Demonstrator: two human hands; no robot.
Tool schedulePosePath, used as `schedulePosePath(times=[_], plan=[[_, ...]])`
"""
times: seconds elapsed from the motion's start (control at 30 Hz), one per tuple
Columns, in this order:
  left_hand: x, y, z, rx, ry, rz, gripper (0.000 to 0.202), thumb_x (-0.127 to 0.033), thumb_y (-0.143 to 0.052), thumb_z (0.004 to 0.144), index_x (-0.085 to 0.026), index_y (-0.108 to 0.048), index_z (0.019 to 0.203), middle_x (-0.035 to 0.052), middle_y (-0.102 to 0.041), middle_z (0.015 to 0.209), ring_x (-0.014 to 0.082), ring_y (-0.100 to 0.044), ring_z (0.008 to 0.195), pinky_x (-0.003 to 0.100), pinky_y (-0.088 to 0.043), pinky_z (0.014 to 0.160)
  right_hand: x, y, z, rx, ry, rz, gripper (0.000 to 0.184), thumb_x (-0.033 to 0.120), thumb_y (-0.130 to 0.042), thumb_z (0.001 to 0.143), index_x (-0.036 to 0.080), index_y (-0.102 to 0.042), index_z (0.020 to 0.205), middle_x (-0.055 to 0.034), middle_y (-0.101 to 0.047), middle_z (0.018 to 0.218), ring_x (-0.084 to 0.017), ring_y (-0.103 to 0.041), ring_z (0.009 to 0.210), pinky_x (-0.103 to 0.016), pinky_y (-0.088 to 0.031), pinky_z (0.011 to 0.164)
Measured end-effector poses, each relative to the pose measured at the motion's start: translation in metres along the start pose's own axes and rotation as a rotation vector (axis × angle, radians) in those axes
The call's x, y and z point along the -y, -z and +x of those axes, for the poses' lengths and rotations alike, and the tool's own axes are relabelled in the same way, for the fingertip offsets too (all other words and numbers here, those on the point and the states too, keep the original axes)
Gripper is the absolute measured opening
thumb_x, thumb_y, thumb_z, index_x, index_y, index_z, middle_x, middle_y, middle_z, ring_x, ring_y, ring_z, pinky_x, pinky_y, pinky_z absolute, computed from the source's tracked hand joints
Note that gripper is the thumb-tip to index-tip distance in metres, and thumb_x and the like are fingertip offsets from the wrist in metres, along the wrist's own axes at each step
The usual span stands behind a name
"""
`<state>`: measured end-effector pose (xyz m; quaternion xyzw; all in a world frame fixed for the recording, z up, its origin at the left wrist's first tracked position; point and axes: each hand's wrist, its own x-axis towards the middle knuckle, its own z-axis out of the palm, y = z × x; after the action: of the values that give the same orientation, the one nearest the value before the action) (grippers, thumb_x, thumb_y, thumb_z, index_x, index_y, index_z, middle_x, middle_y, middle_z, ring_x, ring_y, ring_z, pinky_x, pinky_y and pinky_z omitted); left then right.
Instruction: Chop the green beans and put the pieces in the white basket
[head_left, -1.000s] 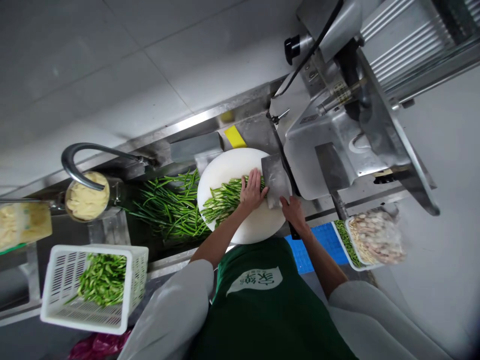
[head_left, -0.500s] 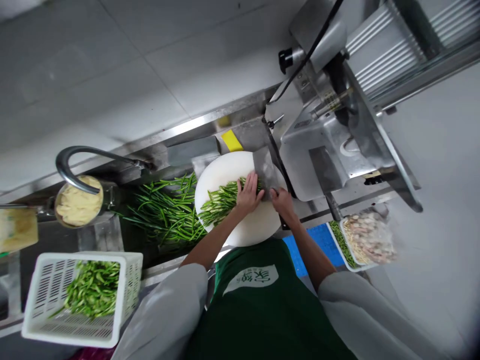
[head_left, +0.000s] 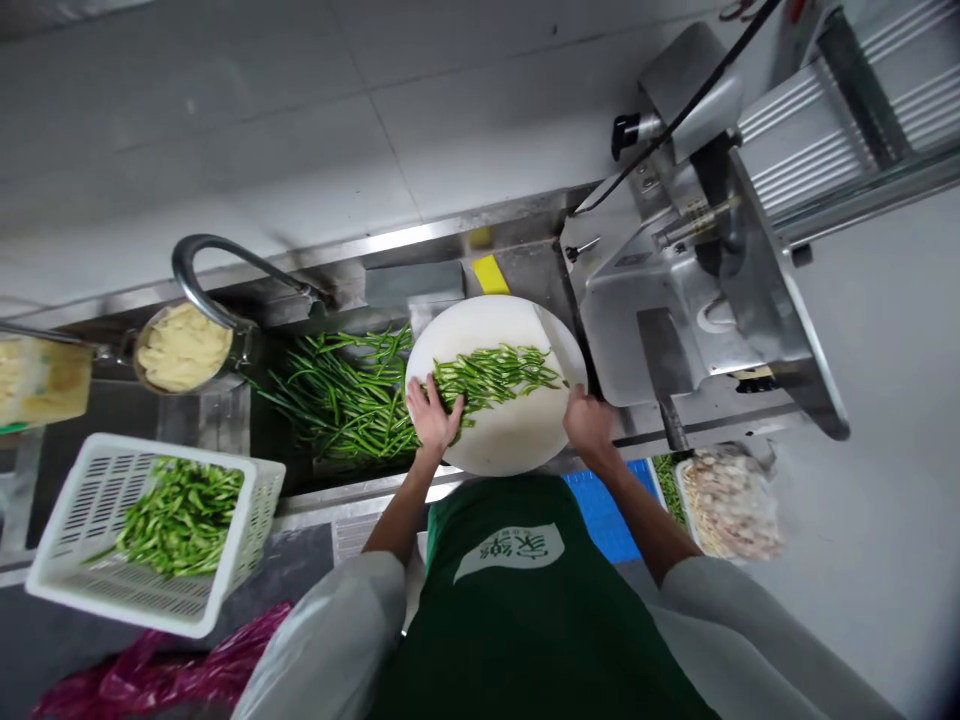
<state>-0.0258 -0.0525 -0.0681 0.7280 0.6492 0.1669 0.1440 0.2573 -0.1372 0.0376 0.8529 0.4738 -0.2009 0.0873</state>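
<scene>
Cut green peppers (head_left: 491, 375) lie in a long band across a round white cutting board (head_left: 510, 450). My left hand (head_left: 435, 415) rests at the band's left end with fingers spread, touching the pieces. At the board's right edge my right hand (head_left: 590, 425) is closed round the handle of a cleaver (head_left: 553, 345). The handle is hidden in the fist, and the pale blade shows faintly over the board, right of the peppers. Whole green peppers (head_left: 360, 400) are heaped in the sink left of the board.
A white basket (head_left: 247, 540) of cut peppers stands at lower left. Behind it are a curved faucet (head_left: 206, 290) and a pot of pale slices (head_left: 184, 347). A metal slicing machine (head_left: 637, 330) stands right. A yellow sponge-like block (head_left: 491, 275) lies behind the board.
My left hand has moved left along the peppers, from their right end to their left end. The cleaver has shifted right and its blade has turned. The peppers now lie spread in a longer band.
</scene>
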Motion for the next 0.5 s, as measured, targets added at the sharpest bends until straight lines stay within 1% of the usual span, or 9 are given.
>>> schedulePosePath(times=[0.07,0.13,0.2,0.23,0.3,0.37,0.4,0.43,0.5], plan=[[-0.024,-0.010,0.012,0.017,-0.020,-0.047,0.089,-0.061,-0.052,0.096,-0.006,-0.027,0.161,0.0260,-0.018,0.169,0.0392,-0.008,0.159,0.060,-0.013,0.128,0.019,-0.001,-0.010,0.024,0.059,0.007,0.037,0.009,-0.037,0.099,0.012,-0.058,0.129,-0.0212,-0.073,0.108,-0.030,-0.073,0.098,-0.037,-0.050,0.084],[-0.043,-0.017,0.021,0.039,-0.047,-0.110,0.090,-0.060,-0.052,0.096,-0.005,-0.025,0.161,0.0256,-0.018,0.169,0.0381,-0.008,0.159,0.059,-0.013,0.128,0.036,-0.001,-0.018,0.050,0.129,0.028,0.036,0.009,-0.036,0.099,0.012,-0.061,0.124,-0.0211,-0.073,0.108,-0.031,-0.073,0.098,-0.038,-0.050,0.084],[-0.054,-0.019,0.023,0.069,-0.089,-0.180,0.089,-0.059,-0.051,0.097,-0.007,-0.022,0.163,0.0240,-0.017,0.170,0.0366,-0.008,0.160,0.059,-0.013,0.129,0.044,-0.002,-0.022,0.058,0.184,0.061,0.033,0.012,-0.038,0.100,0.012,-0.064,0.119,-0.0210,-0.073,0.105,-0.031,-0.073,0.096,-0.038,-0.049,0.084],[-0.054,-0.018,0.020,0.089,-0.117,-0.216,0.088,-0.059,-0.050,0.098,-0.009,-0.020,0.163,0.0226,-0.015,0.170,0.0355,-0.008,0.160,0.058,-0.014,0.129,0.043,-0.003,-0.020,0.052,0.198,0.084,0.031,0.015,-0.038,0.101,0.013,-0.065,0.117,-0.0206,-0.074,0.103,-0.030,-0.072,0.095,-0.037,-0.048,0.084],[-0.044,-0.010,0.009,0.126,-0.180,-0.262,0.090,-0.061,-0.052,0.097,-0.013,-0.016,0.165,0.0196,-0.008,0.172,0.0339,-0.007,0.160,0.056,-0.019,0.128,0.029,-0.008,-0.012,0.026,0.200,0.146,0.030,0.023,-0.040,0.102,0.013,-0.066,0.113,-0.0191,-0.074,0.098,-0.028,-0.072,0.091,-0.034,-0.047,0.080],[-0.028,0.000,-0.008,0.148,-0.244,-0.247,0.099,-0.067,-0.059,0.091,-0.014,-0.019,0.165,0.0183,-0.003,0.173,0.0356,-0.004,0.160,0.055,-0.020,0.128,0.000,-0.015,0.004,-0.013,0.181,0.235,0.030,0.030,-0.042,0.102,0.015,-0.067,0.104,-0.0159,-0.074,0.092,-0.025,-0.071,0.087,-0.030,-0.046,0.076],[-0.021,0.003,-0.016,0.152,-0.265,-0.219,0.102,-0.070,-0.062,0.088,-0.014,-0.022,0.164,0.0184,-0.002,0.173,0.0370,-0.003,0.160,0.056,-0.019,0.128,-0.018,-0.020,0.012,-0.032,0.174,0.293,0.029,0.032,-0.044,0.100,0.016,-0.067,0.098,-0.0140,-0.074,0.087,-0.024,-0.070,0.084,-0.029,-0.045,0.073],[-0.016,0.005,-0.022,0.148,-0.269,-0.187,0.102,-0.070,-0.062,0.087,-0.014,-0.026,0.163,0.0188,-0.004,0.173,0.0380,-0.003,0.160,0.057,-0.017,0.128,-0.037,-0.026,0.020,-0.038,0.169,0.364,0.029,0.036,-0.046,0.098,0.017,-0.067,0.092,-0.0114,-0.072,0.079,-0.023,-0.069,0.078,-0.028,-0.045,0.069],[-0.017,0.002,-0.027,0.112,-0.211,-0.141,0.090,-0.066,-0.056,0.093,-0.013,-0.030,0.161,0.0196,-0.008,0.172,0.0374,-0.006,0.160,0.058,-0.015,0.128,-0.068,-0.038,0.033,-0.017,0.115,0.489,0.033,0.047,-0.050,0.094,0.019,-0.063,0.082,-0.0064,-0.065,0.062,-0.023,-0.065,0.067,-0.028,-0.044,0.063]])
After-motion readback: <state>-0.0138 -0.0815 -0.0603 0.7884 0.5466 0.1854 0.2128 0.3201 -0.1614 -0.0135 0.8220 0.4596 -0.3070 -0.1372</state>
